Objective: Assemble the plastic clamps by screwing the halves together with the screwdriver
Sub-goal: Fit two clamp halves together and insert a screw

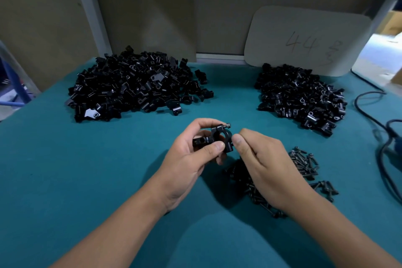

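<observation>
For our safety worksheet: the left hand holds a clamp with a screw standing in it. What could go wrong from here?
1. The screw stands proud of the clamp and looks barely started; tilting may drop it.
2. The left hand pinches the halves, which might slip apart.
3. The right hand hovers over loose screws and may scatter them.

A table covered with teal cloth (65,169) carries two heaps of black plastic clamp halves, a large one at left (132,85) and a smaller one at right (300,95), a scatter of small black screws (304,162), and black cables (376,115) at the right edge.
</observation>
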### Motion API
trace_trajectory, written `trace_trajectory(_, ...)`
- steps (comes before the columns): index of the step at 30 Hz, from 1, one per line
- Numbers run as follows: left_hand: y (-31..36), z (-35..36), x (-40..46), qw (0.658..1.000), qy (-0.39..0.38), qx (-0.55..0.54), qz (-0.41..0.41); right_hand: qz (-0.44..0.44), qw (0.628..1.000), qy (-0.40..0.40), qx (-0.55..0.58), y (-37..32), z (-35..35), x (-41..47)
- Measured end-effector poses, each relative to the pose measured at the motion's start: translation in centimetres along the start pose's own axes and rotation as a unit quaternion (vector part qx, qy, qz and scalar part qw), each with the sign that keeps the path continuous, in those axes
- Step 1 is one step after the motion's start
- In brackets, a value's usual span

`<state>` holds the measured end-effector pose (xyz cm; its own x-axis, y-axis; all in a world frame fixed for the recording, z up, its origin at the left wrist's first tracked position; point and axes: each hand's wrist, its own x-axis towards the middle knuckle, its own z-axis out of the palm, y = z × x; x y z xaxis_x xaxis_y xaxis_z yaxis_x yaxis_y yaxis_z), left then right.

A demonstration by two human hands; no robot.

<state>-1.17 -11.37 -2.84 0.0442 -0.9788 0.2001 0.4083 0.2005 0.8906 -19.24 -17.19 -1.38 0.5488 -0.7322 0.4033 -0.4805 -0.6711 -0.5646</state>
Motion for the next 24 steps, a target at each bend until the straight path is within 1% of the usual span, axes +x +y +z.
trace_trajectory(4,0.04,0.07,0.16,1.000,0.005,-0.014,0.000,-0.010,1.000,-0.006,0.011,-0.13,-0.26,-0.34)
trace_trajectory(7,-0.03,0.07,0.09,1.000,0.000,-0.012,0.000,-0.014,1.000,-0.001,-0.015,-0.17,-0.25,-0.26)
trace_trajectory(10,0.00,0.01,-0.03,1.000,-0.008,-0.007,0.000,0.001,0.999,0.015,-0.030,-0.41,0.10,-0.09)
trace_trajectory(12,0.04,0.07,-0.05,1.000,-0.008,-0.008,0.000,0.009,1.000,0.016,-0.025,-0.45,0.14,-0.22)
trace_trajectory(16,0.03,0.05,0.08,1.000,0.000,-0.020,0.001,-0.007,1.000,0.000,0.002,-0.28,-0.05,-0.49)
trace_trajectory(20,-0.08,-0.06,0.09,1.000,-0.007,-0.019,0.003,-0.011,0.999,0.024,-0.026,-0.24,0.14,-0.27)
trace_trajectory(24,-0.03,-0.21,0.04,1.000,0.002,-0.011,0.013,-0.002,1.000,0.027,0.000,-0.60,0.41,-0.38)
